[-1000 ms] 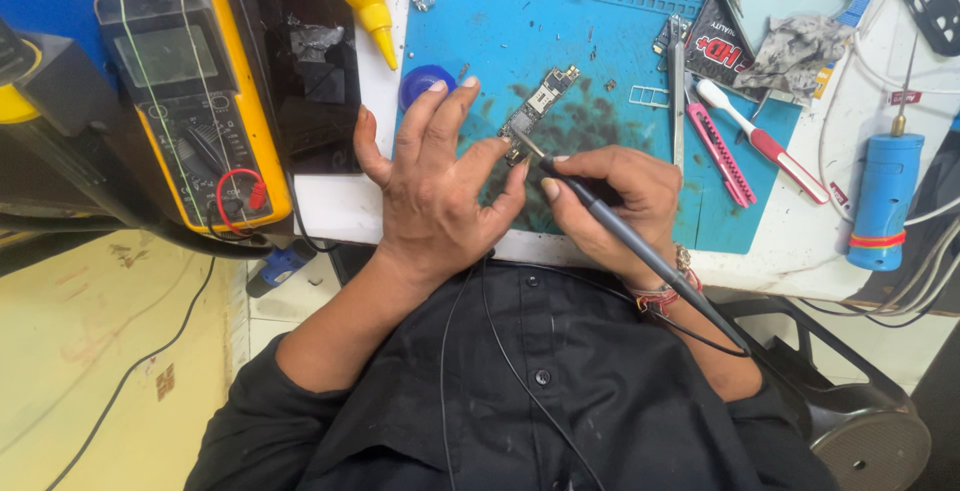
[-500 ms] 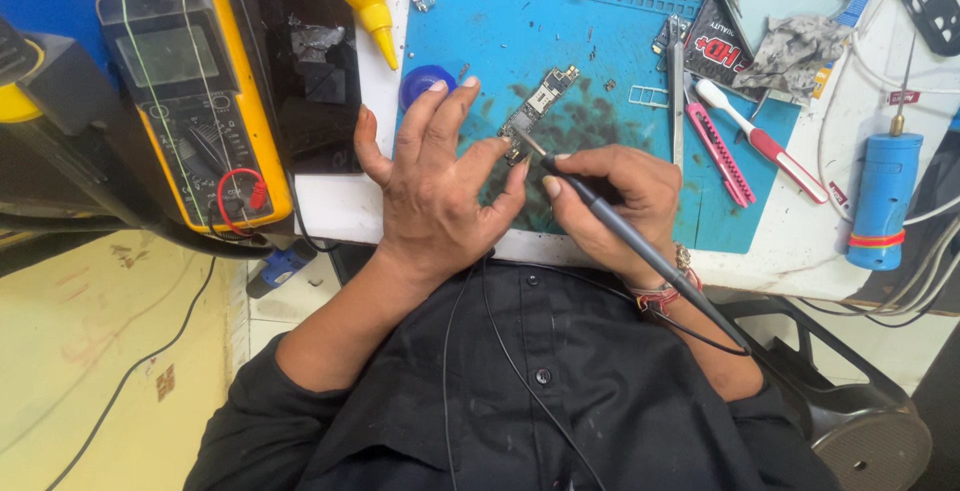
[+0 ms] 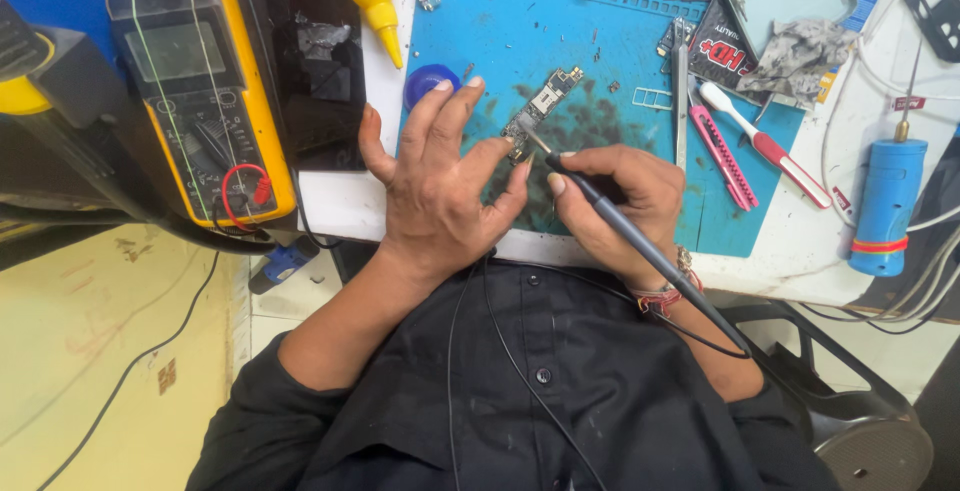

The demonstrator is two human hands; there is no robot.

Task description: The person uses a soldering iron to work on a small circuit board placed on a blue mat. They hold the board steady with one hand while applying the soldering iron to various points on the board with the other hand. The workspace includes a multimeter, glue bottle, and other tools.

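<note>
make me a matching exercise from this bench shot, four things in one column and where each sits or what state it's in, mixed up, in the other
Things:
1. multimeter
2. circuit board
3. soldering iron
4. blue cylinder tool

Places or states:
A. upright on the white bench, right of the blue mat
B. gripped in the right hand, tip at the board
C. lying at the far left, yellow-cased, screen up
D. flat on the mat, pinned by the left hand fingertips

Pairs: 1-C, 2-D, 3-B, 4-A
</note>
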